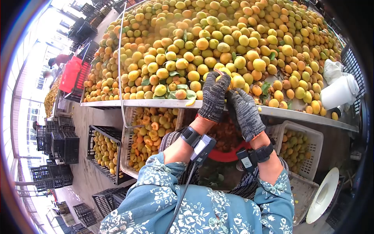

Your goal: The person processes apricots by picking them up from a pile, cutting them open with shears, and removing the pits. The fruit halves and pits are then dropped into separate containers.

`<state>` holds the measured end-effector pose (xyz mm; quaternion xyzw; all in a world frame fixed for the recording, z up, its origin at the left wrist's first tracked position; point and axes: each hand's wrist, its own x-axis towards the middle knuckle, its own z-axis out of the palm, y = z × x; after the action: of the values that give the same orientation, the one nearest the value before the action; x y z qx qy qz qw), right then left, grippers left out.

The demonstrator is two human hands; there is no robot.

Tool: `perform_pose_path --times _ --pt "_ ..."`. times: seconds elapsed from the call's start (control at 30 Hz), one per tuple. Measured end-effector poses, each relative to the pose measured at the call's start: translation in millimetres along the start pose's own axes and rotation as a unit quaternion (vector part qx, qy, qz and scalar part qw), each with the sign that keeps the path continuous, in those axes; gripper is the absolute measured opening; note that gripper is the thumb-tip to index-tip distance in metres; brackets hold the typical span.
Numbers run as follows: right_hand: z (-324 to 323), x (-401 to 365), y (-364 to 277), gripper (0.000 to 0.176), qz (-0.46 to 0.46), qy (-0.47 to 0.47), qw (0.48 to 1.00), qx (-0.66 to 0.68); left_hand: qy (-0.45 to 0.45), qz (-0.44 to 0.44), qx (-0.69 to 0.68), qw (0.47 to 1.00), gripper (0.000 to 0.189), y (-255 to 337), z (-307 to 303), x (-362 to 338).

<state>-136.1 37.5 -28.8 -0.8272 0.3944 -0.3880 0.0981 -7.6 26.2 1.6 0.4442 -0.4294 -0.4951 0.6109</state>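
My left hand [214,96], in a dark grey knitted glove, is closed over the front edge of the fruit table [163,103]. A thin pinkish tip [219,72] shows at its fingertips. Close beside it is my right hand [245,111], gloved alike, its fingers curled inward and mostly hidden. A yellow apricot [238,82] shows just beyond the fingers of both hands. What the hands grip between them I cannot tell. Past them spreads a big heap of yellow-orange apricots [210,43], with some green leaves [183,93] near the edge.
Under the table stand a crate of halved apricots [154,128], a red tub [226,156] and a white crate [311,156]. A black crate [105,150] of apricots is to the left. A white bucket [339,92] stands at the table's right. Stacked black crates [64,146] line the far left.
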Motion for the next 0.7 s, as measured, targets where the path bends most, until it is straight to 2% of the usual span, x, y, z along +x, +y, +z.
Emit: perform_pose_path --times 0.03,0.07,0.1,0.13,0.17,0.23,0.33,0.43,0.57,0.63,0.7 --pt "-1.9 1.8 -7.0 0.026 -0.001 0.000 1.000 0.000 0.003 0.008 0.001 1.000 0.020 3.2 1.0 -0.8" --pt "-6.8 6.7 -20.5 0.029 0.155 0.003 0.987 0.031 0.003 0.010 0.001 1.000 0.020 4.0 0.7 1.5" --pt "-13.5 12.4 -31.5 0.032 0.309 0.006 0.949 0.060 0.000 -0.025 -0.060 0.998 0.019 4.2 0.7 4.8" --pt "-22.4 19.1 -36.9 0.037 0.317 -0.033 0.948 0.009 -0.004 -0.061 -0.121 0.991 0.018 4.0 1.0 6.9" --pt "-26.5 22.2 -37.5 0.037 0.316 -0.033 0.948 0.009 -0.004 -0.060 -0.121 0.991 0.018 2.9 0.0 7.6" --pt "-30.1 26.9 -38.4 0.033 0.276 -0.080 0.953 -0.100 -0.003 -0.088 -0.146 0.985 0.022 1.4 -4.0 8.7" --pt "-34.8 31.7 -45.5 0.033 0.279 -0.118 0.947 -0.107 0.022 -0.130 -0.204 0.970 0.019 -1.6 -4.7 7.8" --pt "-32.3 29.2 -47.0 0.035 0.255 -0.107 0.955 -0.108 0.028 -0.139 -0.192 0.971 0.018 -3.5 -10.0 9.4" --pt "-32.2 29.3 -47.3 0.036 0.250 -0.106 0.958 -0.096 0.010 -0.114 -0.176 0.978 0.018 5.2 -12.5 8.5" --pt "-31.6 28.7 -47.9 0.035 0.237 -0.099 0.962 -0.090 0.039 -0.194 -0.198 0.960 0.019 20.0 -10.4 2.6" --pt "-32.9 30.4 -50.7 0.036 0.242 -0.103 0.961 -0.087 0.045 -0.202 -0.235 0.950 0.020 24.1 -6.6 6.4"
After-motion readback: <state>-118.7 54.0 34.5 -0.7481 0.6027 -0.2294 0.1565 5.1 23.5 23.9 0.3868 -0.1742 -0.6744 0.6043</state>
